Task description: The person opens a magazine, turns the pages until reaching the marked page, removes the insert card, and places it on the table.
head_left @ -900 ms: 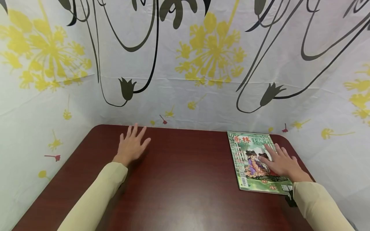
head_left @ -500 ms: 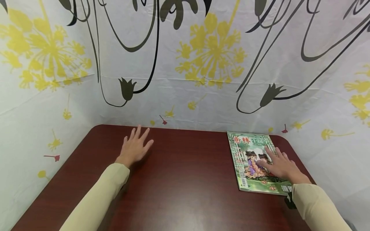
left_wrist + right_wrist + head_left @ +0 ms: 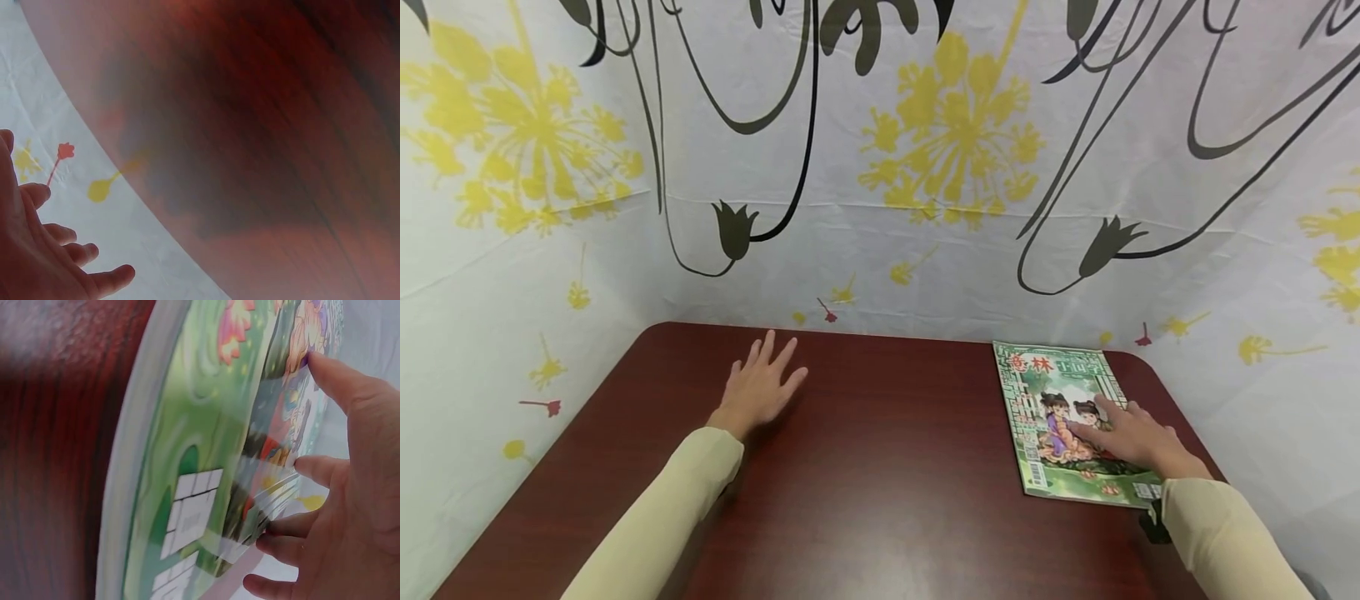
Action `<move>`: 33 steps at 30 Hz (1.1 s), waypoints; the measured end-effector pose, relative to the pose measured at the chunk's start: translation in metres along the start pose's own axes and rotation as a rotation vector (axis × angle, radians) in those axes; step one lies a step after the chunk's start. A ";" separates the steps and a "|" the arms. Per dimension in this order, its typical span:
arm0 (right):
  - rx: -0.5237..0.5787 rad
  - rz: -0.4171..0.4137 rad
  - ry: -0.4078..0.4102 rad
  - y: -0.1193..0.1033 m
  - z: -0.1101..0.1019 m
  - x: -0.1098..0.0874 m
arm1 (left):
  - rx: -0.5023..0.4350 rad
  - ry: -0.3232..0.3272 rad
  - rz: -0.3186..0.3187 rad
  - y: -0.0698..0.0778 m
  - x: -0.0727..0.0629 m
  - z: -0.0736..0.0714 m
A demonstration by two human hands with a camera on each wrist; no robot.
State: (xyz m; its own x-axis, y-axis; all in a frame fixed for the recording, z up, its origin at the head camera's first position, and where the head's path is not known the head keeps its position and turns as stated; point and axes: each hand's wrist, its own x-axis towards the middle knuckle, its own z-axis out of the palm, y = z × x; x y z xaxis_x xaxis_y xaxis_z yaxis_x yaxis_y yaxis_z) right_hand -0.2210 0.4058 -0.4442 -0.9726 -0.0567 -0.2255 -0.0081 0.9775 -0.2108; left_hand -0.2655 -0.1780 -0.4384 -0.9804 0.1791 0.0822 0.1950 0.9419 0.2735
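Note:
On the right side of the dark red table lies a green magazine, its cover showing two cartoon figures and large red characters. My right hand is over its right half, thumb and fingertips reaching down onto the cover. In the right wrist view the thumb meets the cover, while the other fingers bend slightly near the far edge. Nothing is gripped there. My left hand hovers palm down over the table's left part, fingers spread. The left wrist view shows that hand holding nothing.
The brown-red wooden table has rounded far corners. A white cloth printed with yellow and dark flowers hangs behind it and along both sides. A small black object shows under the right wrist.
My left hand has drifted a little to the right. The right hand's fingers have bent and come down towards the magazine, which stays in place.

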 end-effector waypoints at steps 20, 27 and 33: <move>-0.075 -0.030 0.102 0.000 0.004 0.003 | -0.034 -0.037 0.028 0.018 0.000 0.015; -0.101 -0.038 0.120 -0.005 0.006 0.003 | -0.042 -0.038 0.027 0.018 -0.001 0.017; -0.109 -0.047 0.129 -0.009 0.008 0.004 | -0.037 -0.034 0.036 0.020 -0.001 0.019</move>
State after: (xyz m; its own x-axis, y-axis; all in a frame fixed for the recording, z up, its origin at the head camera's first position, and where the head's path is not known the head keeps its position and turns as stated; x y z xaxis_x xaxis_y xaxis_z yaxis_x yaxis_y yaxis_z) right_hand -0.2228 0.3951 -0.4512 -0.9923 -0.0830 -0.0922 -0.0724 0.9910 -0.1127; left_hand -0.2616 -0.1541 -0.4515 -0.9731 0.2225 0.0600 0.2301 0.9236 0.3068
